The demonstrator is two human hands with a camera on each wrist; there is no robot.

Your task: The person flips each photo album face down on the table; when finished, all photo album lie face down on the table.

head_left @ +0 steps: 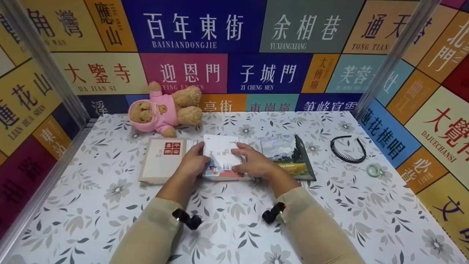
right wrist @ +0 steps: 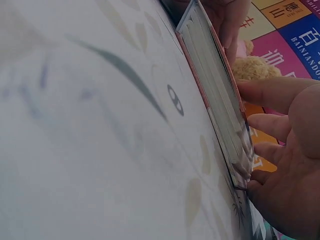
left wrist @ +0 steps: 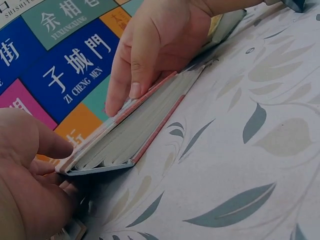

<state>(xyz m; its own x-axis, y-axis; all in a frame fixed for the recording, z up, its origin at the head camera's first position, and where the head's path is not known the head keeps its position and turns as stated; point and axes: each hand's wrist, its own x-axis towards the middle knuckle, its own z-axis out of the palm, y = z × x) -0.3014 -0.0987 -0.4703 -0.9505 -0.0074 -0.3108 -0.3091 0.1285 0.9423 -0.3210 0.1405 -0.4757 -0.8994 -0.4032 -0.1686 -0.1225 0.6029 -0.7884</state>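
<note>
Between the two hands lies a thick hardcover book (head_left: pixel 220 145), its pale cover printed with a tent-like drawing and a red strip along the bottom. My left hand (head_left: pixel 192 161) grips its left edge; in the left wrist view the thumb is over the cover corner and the fingers are lower at the edge. My right hand (head_left: pixel 256 161) touches the cover's right side with spread fingers, also seen in the right wrist view beside the page block (right wrist: pixel 212 75). A beige book (head_left: pixel 163 159) with red square characters lies to the left. To the right is a book with a painted landscape cover (head_left: pixel 287 152).
A teddy bear (head_left: pixel 166 110) in a pink hoodie lies at the back left. Toward the right are a black toothed headband (head_left: pixel 348 159) and a green ring-shaped bangle (head_left: pixel 373 170). Panels with printed characters (head_left: pixel 198 27) enclose the floral-covered table (head_left: pixel 227 227).
</note>
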